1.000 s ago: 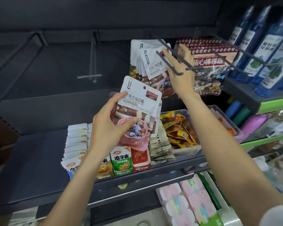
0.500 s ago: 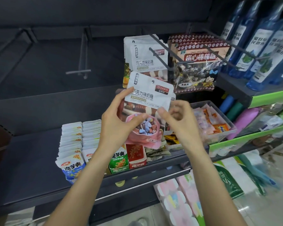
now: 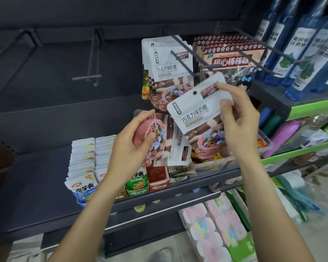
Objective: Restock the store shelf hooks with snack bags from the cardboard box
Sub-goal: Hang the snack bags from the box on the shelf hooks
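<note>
My right hand (image 3: 239,118) pinches a white snack bag (image 3: 197,112) by its top right corner and holds it tilted below the hook (image 3: 184,53). That bag has a round hanging hole near its top edge. My left hand (image 3: 133,144) grips the remaining snack bags (image 3: 163,142) by their lower pink part, just left of the first bag. Several identical white bags (image 3: 169,69) hang on the hook behind. The cardboard box is out of view.
Lollipop bags (image 3: 233,55) hang on the hook to the right, and an empty hook (image 3: 91,76) juts out at the left. Rows of small packets (image 3: 87,163) and a clear bin (image 3: 267,146) sit on the shelf below. Blue bottles (image 3: 299,48) stand at the upper right.
My right hand came down from the hook, met the stack in my left hand and pulled one bag off it to the right. My left hand keeps the other bags.
</note>
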Motion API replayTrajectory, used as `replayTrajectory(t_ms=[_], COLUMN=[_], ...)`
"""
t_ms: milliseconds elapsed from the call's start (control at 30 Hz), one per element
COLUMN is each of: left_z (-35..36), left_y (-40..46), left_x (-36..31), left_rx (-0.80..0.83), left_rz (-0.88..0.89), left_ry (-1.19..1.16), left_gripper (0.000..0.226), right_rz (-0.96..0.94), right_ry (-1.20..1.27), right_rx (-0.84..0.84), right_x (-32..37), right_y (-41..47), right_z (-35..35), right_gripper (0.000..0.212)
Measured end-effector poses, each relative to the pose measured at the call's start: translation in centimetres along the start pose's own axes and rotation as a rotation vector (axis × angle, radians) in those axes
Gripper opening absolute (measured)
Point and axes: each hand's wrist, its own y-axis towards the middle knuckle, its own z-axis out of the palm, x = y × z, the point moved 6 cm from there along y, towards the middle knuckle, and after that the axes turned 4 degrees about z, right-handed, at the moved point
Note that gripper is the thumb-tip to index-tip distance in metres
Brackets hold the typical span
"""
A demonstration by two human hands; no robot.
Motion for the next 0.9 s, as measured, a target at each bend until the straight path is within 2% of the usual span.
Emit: replayTrajectory(t_ms=[100, 333, 733, 900], left_z=[-0.4, -0.3, -1.8, -1.9], left_y=[-0.2, 0.0, 0.3, 0.1], left_x=[-0.2, -1.0, -0.7, -0.6], left_rx=[-0.011, -0.004, -0.064, -0.071], left_rz=[0.001, 0.022, 0.012, -0.009], left_ry=[0.012, 0.048, -0.045, -0.070], left_gripper=[0.048, 0.050, 0.047, 0.047], right_rz=[-0.072, 0.005, -0.017, -0.009], right_ry=[-0.114, -0.074, -0.086, -0.147], right_rx=[0.004, -0.117, -0.053, -0.087], right_x=[1.1, 0.5, -0.1, -0.2], right_y=[1.6, 3.1, 3.5, 3.1], right_z=[0.7, 0.8, 0.6, 0.6], right_gripper=[0.036, 0.039, 0.037, 0.038])
